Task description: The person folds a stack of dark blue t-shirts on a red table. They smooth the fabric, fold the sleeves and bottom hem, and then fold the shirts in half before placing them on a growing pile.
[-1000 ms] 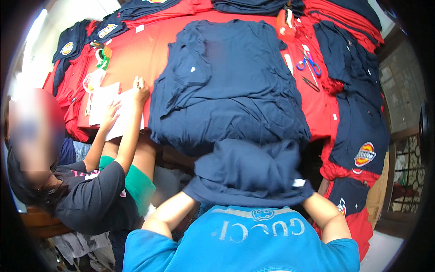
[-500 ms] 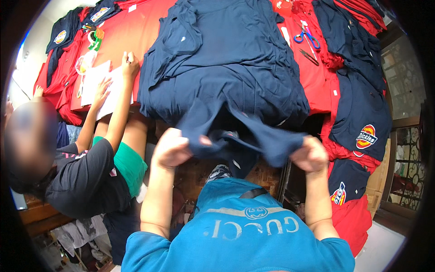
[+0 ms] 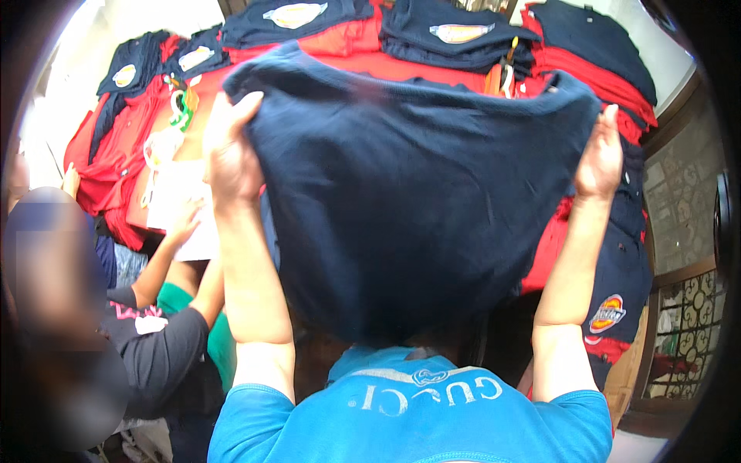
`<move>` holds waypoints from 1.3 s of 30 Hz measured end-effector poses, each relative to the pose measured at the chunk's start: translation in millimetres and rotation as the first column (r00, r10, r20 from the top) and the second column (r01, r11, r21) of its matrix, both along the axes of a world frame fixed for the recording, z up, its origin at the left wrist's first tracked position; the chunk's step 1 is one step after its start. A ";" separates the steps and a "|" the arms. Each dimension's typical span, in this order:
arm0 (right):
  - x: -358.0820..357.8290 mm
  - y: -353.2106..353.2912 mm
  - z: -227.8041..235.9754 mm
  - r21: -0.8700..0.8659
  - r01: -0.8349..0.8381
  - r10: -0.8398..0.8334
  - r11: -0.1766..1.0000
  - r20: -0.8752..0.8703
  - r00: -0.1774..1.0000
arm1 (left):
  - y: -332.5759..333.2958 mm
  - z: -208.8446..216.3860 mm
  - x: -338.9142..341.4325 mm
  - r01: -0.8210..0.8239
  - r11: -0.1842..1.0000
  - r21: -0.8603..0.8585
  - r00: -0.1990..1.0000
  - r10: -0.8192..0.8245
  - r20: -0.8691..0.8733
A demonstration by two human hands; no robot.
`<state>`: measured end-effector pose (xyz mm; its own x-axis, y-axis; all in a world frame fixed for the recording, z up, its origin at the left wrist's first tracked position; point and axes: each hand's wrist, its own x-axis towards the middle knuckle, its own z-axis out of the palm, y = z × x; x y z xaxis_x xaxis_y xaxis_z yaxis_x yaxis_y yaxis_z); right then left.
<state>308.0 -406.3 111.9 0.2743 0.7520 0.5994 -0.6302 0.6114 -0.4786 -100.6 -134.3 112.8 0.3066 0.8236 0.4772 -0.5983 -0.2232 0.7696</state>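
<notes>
A navy shirt [image 3: 409, 201] is stretched wide between my two raised hands, its top edge sagging a little and its body hanging down in front of me. My left hand [image 3: 235, 154] grips the shirt's upper left corner, thumb up. At the upper right corner, my right hand [image 3: 600, 158] is closed on the cloth. Some fingers of both hands are hidden by the fabric. The cloth covers most of the table behind it.
Folded navy shirts with coloured patches [image 3: 455, 35] lie over red ones along the far side. More navy and red garments [image 3: 617, 247] hang at the right. On the left a person in a dark shirt [image 3: 158, 363] sits with a hand on white paper [image 3: 185, 224]; green tape [image 3: 183, 108] lies beyond.
Both hands have risen and moved apart, spreading the shirt that was bunched low between them. My view has tilted up, showing the far stacks. The seated person's writing hand is now hidden behind my arm.
</notes>
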 end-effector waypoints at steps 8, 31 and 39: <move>79.8 156.1 -32.5 -0.200 -0.136 0.121 0.970 -0.083 0.989 | 182.9 -58.4 109.1 0.529 0.801 -0.280 0.848 -0.490 0.201; 49.0 92.8 -135.8 -0.629 0.693 0.013 0.352 0.743 0.669 | 136.3 -131.6 44.8 0.155 0.967 -0.204 0.452 -0.253 -0.856; -75.2 36.7 -138.0 -0.074 0.994 0.047 0.083 0.996 0.071 | 20.0 -150.7 10.2 -0.108 0.846 0.522 0.285 0.529 -0.799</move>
